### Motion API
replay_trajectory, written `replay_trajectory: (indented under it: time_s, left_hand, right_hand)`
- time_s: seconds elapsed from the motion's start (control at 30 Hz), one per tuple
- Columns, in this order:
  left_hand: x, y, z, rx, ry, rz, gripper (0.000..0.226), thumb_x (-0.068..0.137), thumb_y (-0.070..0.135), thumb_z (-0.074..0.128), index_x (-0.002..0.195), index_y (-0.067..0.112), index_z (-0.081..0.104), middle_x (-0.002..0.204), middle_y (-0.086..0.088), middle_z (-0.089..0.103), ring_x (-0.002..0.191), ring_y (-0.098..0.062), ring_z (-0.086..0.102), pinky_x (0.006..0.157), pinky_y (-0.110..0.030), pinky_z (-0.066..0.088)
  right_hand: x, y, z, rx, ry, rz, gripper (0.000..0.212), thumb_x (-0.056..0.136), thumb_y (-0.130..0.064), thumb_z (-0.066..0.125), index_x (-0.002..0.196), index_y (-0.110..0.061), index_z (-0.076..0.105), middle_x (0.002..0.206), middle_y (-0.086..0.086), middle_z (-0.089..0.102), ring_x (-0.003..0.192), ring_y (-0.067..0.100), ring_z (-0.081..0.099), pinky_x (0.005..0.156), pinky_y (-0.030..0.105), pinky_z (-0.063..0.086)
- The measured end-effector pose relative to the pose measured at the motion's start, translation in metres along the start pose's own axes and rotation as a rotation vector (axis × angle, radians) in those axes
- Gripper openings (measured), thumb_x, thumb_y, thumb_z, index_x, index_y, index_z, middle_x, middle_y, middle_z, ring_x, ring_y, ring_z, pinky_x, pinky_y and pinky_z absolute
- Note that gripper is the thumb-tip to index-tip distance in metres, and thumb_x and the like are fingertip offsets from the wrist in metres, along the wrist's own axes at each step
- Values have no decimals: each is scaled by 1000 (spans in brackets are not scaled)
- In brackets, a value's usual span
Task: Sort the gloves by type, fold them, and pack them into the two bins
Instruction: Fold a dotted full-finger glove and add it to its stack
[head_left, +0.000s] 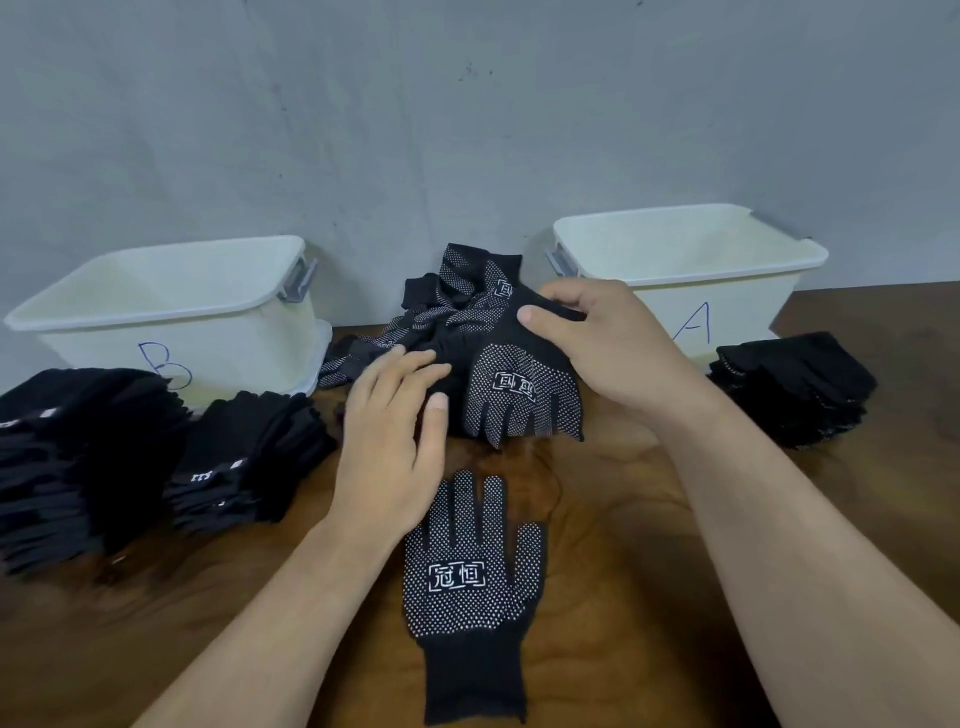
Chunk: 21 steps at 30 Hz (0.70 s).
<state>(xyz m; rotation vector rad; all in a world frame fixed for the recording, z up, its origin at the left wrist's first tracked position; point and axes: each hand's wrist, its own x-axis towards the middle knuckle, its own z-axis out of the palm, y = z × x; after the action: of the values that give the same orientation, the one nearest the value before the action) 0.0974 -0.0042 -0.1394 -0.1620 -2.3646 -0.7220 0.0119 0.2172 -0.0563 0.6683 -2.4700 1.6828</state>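
Pile (457, 306) of dotted gloves under both grips, between bin B (234, 343) and bin A (727, 312). Right grip (608, 343) curled round top glove (519, 389). Left grip (395, 431) flat, fingers straight, resting on pile. Flat glove (467, 561) on surface (623, 571) just beneath left grip. Folded stacks left (249, 457) and right (789, 384) of grips.

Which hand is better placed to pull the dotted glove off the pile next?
Right, probably. The right hand pinches the dotted glove at its upper end, while the left hand rests with straight fingers on the pile beside it and holds nothing.
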Motion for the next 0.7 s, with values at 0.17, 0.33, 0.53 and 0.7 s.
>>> replay_trajectory:
  time_s: [0.17,0.33,0.53,0.7]
  left_hand:
    - [-11,32,2,-593,-140,-241,58,103,44,62,156,27,44,150,17,56,140,-1,50,120,-35,41]
    - [-6,46,-12,-801,71,-297,27,103,34,64,123,17,70,118,2,76,115,-16,71,103,-41,56]
    - [-5,51,-19,-757,286,-364,20,107,28,60,105,14,73,99,2,77,95,-11,71,84,-24,54]
    - [-5,41,-17,-701,300,-383,20,106,28,63,98,13,73,92,4,76,87,-5,68,78,-18,51]
  right_hand:
    - [-5,-9,14,81,-133,-70,11,102,-18,70,107,-20,80,101,-3,81,94,12,76,89,35,60]
    - [-15,-23,23,201,-261,-103,15,100,-16,73,115,-18,77,109,-1,81,102,14,77,91,27,58]
    - [-16,-25,50,574,-287,117,42,86,-13,84,126,-13,70,117,14,79,113,30,75,108,45,56]
    - [-19,-17,62,644,-319,242,35,92,-5,78,126,-7,72,119,13,78,114,26,75,107,43,56]
